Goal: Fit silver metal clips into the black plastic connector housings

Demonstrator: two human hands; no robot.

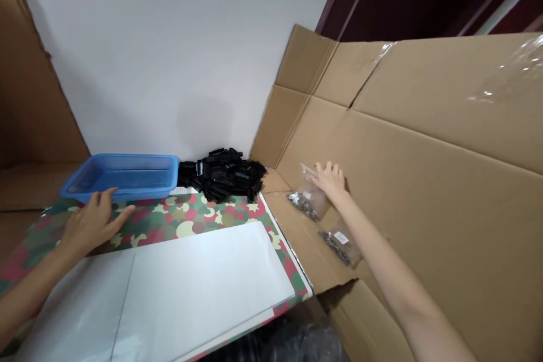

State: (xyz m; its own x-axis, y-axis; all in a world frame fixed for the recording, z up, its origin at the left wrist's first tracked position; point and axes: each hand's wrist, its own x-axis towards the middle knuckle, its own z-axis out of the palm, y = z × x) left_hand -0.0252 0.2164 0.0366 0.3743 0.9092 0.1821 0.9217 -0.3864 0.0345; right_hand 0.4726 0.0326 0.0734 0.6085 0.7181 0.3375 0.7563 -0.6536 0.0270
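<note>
My left hand (91,222) is open, fingers spread, near the front rim of a blue plastic basket (127,195) that looks bare inside. My right hand (331,180) is at the upper edge of a clear plastic bag (314,198) with small metal parts in its lower end; its fingers are bent at the bag's top, and the thumb's grip is hard to see. A second clear bag (341,246) with metal parts and a white label lies nearer, beside my right forearm. A pile of black parts (227,175) lies right of the basket.
White sheets (199,288) lie on a camouflage-patterned cloth (190,218). Cardboard walls (424,181) rise on the right and the left, with a white wall (169,56) behind. Dark plastic wrapping (297,342) shows below the table's front edge.
</note>
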